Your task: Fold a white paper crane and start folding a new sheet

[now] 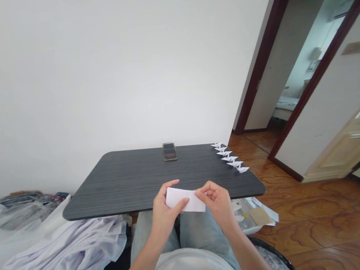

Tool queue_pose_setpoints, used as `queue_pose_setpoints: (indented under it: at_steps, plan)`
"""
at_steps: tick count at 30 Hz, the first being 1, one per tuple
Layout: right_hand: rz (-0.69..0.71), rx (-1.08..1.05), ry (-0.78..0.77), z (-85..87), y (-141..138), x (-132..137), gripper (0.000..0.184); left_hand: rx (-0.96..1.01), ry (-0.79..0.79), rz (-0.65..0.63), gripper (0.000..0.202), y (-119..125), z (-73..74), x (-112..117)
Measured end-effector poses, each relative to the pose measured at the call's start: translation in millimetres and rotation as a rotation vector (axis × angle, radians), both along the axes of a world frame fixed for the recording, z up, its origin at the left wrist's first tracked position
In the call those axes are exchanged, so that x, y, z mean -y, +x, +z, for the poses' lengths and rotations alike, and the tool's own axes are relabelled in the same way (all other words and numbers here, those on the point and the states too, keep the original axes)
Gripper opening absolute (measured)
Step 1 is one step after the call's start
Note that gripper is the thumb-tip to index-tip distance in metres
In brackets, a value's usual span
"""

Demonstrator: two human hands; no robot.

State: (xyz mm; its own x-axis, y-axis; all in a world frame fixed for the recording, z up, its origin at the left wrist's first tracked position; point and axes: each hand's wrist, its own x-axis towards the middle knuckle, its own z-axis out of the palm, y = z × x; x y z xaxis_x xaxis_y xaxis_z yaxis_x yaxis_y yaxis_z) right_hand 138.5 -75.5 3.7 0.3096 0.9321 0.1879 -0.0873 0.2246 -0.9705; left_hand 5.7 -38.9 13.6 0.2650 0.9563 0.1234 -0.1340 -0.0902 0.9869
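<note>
A folded white sheet of paper (186,198), a narrow rectangle, is held just off the near edge of the dark table (131,175). My left hand (166,208) grips its left end, thumb on top and fingers behind. At the right end, my right hand (215,198) pinches the paper between thumb and fingers. Several white folded paper cranes (229,159) stand in a row along the table's right side.
A phone-like dark device (169,151) is at the table's back edge by the wall. White cloth (72,254) is piled at the left. Below the table's right side sits a container (244,216) with papers; a dark bin (273,260) is nearer.
</note>
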Motion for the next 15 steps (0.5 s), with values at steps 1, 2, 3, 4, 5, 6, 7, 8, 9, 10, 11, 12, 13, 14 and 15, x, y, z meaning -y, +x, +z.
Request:
queue_pose_setpoints:
  at_steps: [1,2,3,4,5,6,7,8,9,10,11,12,13,14,15]
  plan:
    - [0.0,-0.006,-0.003,-0.3,0.2,-0.8,0.023,-0.001,0.001,0.013,0.048,-0.1,0.3,0.0]
    - [0.003,-0.016,-0.006,-0.8,0.5,-1.7,0.024,-0.002,0.002,0.027,0.047,-0.3,0.6,0.0]
    - [0.008,-0.028,-0.011,-1.5,0.9,-2.8,0.027,-0.002,0.004,0.041,0.047,-0.5,0.9,-0.2]
    - [0.02,-0.034,-0.02,-2.5,1.3,-3.9,0.031,-0.001,0.007,0.053,0.047,-0.8,1.2,-0.5]
    - [0.042,-0.032,-0.035,-3.7,1.8,-4.9,0.033,0.001,0.009,0.063,0.047,-1.0,1.4,-0.9]
    - [0.073,-0.018,-0.055,-5.0,2.1,-5.7,0.032,0.004,0.01,0.071,0.047,-1.1,1.4,-1.4]
    - [0.107,0.003,-0.076,-6.4,2.2,-6.3,0.031,0.008,0.013,0.078,0.047,-1.2,1.4,-1.9]
    - [0.14,0.025,-0.094,-7.8,2.1,-6.6,0.03,0.011,0.016,0.084,0.047,-1.1,1.2,-2.5]
    - [0.162,0.041,-0.104,-9.2,1.8,-6.7,0.032,0.013,0.018,0.088,0.047,-0.9,0.9,-2.9]
    - [0.175,0.051,-0.104,-10.3,1.2,-6.6,0.034,0.016,0.018,0.091,0.047,-0.6,0.6,-3.2]
    - [0.176,0.055,-0.097,-11.1,0.5,-6.3,0.036,0.018,0.015,0.093,0.047,-0.3,0.3,-3.3]
    - [0.172,0.057,-0.085,-11.6,-0.3,-6.0,0.037,0.022,0.009,0.092,0.047,0.1,0.1,-3.1]
    - [0.167,0.061,-0.074,-11.8,-1.0,-5.6,0.038,0.026,0.002,0.09,0.048,0.4,0.0,-2.8]
    - [0.165,0.071,-0.064,-11.6,-1.6,-5.2,0.038,0.032,-0.005,0.088,0.05,0.7,0.0,-2.4]
    - [0.165,0.082,-0.057,-11.2,-2.1,-4.9,0.038,0.039,-0.012,0.086,0.051,1.0,0.1,-1.8]
